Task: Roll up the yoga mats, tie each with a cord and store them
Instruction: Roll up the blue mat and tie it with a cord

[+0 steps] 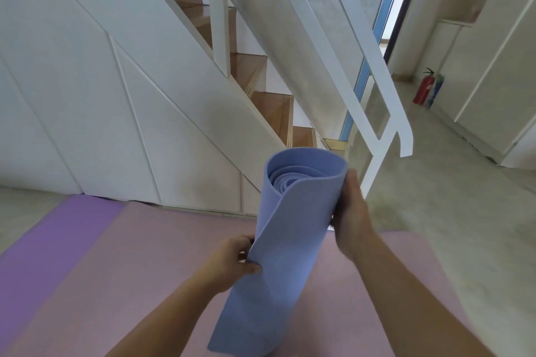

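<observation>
- Holding a loosely rolled blue mat upright between both hands, above the pink mat lying flat on the floor.
- Pinching the roll's loose outer edge with the left hand, fingers curling behind it.
- Gripping the roll's right side with the right hand.
- Showing coiled layers inside the roll's open top.
- Lying left of the pink one, a purple mat.

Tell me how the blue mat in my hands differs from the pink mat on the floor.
Colour: the blue mat is light blue, the pink mat pale pink.
Shape: the blue mat is rolled into a loose tube with its outer flap free; the pink mat lies spread flat.
Support: the left hand and right hand hold the blue mat up, roughly on end; the pink mat rests on the floor.
Shared: both are plain, single-colour mats.
</observation>
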Demonstrator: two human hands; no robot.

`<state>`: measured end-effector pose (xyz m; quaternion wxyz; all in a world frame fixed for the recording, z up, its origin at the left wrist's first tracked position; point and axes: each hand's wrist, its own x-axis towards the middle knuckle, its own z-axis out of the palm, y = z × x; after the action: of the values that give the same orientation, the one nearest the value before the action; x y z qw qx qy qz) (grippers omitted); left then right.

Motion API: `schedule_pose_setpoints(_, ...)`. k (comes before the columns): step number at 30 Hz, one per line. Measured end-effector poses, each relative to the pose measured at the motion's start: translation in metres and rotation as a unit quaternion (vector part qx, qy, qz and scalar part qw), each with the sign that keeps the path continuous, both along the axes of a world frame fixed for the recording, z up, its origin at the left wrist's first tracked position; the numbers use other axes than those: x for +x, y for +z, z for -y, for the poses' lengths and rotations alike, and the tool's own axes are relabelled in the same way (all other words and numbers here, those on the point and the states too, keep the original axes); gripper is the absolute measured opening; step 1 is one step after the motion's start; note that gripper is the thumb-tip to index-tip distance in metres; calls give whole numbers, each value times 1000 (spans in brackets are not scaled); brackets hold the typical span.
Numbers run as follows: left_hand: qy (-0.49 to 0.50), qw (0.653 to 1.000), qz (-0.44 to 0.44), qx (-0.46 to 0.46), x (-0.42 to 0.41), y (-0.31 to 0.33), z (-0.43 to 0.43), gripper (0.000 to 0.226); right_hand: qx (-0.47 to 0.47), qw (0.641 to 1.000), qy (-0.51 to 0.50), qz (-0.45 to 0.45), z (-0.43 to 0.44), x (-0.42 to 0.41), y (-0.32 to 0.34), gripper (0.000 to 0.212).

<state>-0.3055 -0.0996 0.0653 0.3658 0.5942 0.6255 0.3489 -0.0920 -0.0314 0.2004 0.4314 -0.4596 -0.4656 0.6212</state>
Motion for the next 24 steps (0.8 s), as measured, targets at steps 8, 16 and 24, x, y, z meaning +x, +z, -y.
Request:
schedule_pose_setpoints(8,-18,998,-43,-36,-1,-3,-1,44,154,965,36,208,-33,-19,25,45)
schedule_pose_setpoints(16,38,978,188,78,25,52,0,38,217,934,-11,283,-20,-28,-12,40)
schedule_pose_setpoints(24,56,985,119,108,17,80,-4,16,231,909,33,345,-7,-24,-5,25)
